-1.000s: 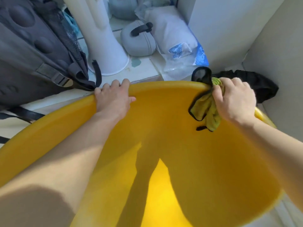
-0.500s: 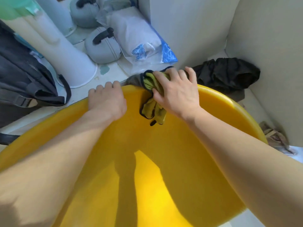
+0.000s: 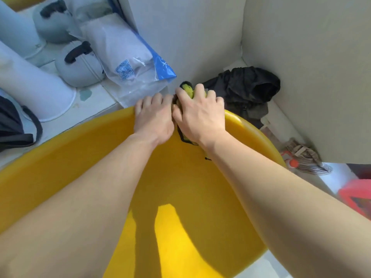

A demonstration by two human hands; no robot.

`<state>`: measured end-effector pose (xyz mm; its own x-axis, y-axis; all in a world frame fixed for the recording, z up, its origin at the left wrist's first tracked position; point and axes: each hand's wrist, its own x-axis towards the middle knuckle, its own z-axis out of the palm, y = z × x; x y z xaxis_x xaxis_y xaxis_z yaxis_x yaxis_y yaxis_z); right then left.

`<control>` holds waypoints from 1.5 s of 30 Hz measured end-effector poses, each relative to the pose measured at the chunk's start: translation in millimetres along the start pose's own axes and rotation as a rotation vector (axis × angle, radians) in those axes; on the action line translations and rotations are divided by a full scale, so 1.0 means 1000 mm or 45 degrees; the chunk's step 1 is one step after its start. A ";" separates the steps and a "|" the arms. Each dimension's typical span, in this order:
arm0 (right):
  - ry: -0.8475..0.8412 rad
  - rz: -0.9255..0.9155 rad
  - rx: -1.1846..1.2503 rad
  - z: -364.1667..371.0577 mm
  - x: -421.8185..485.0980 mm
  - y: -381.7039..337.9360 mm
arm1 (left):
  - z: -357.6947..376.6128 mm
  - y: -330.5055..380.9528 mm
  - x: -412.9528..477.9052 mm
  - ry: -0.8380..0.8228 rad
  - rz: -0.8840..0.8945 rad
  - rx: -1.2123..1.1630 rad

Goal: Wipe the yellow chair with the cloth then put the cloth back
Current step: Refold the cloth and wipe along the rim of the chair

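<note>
Cloth (image 3: 188, 90): bunched, olive-yellow with dark edging, draped over the back rim of the yellow chair (image 3: 80, 149), directly under our right hand (image 3: 198, 117), which is clenched around it. Our left hand (image 3: 153, 115) grips the rim just beside it, thumbs nearly touching, holding no cloth. The rim's long curve runs left and right of both hands; we judge the unwiped stretch lies leftward, beyond the left hand.

Both bare forearms reach forward toward twelve o'clock, converging. The left hand (image 3: 153, 117) lies palm down, fingers curled over an edge. The right hand (image 3: 197, 115) sits just beside it at three o'clock, touching it, knuckles raised, fingers bunched in a closed grip.
</note>
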<state>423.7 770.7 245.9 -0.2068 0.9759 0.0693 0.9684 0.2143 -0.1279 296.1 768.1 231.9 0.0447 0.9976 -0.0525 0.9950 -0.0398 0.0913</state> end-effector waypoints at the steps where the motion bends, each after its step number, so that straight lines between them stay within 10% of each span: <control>1: 0.001 -0.002 -0.001 -0.001 -0.001 0.010 | 0.001 0.000 0.000 0.012 -0.010 -0.011; 14: 0.129 0.435 0.321 -0.004 -0.064 0.104 | 0.009 0.018 -0.001 0.044 -0.099 0.200; 20: 0.133 0.234 0.613 -0.008 -0.115 0.129 | 0.005 0.019 -0.001 0.021 -0.094 0.216; 25: 0.118 0.506 0.241 0.011 -0.128 0.147 | 0.003 0.021 -0.002 0.009 -0.093 0.245; 34: 0.105 0.418 1.010 0.001 -0.169 0.137 | -0.001 0.024 -0.001 -0.110 -0.157 0.294; 40: 0.031 0.329 0.448 -0.006 -0.155 0.170 | 0.012 0.146 -0.036 -0.025 0.734 0.347; 45: 0.053 0.335 0.524 0.007 -0.170 0.179 | 0.015 0.167 -0.034 0.007 0.830 0.346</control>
<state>631.4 643.6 203.9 0.0514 0.9985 0.0207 0.8496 -0.0328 -0.5263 462.1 726.5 233.6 0.6397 0.7658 -0.0662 0.7525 -0.6415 -0.1488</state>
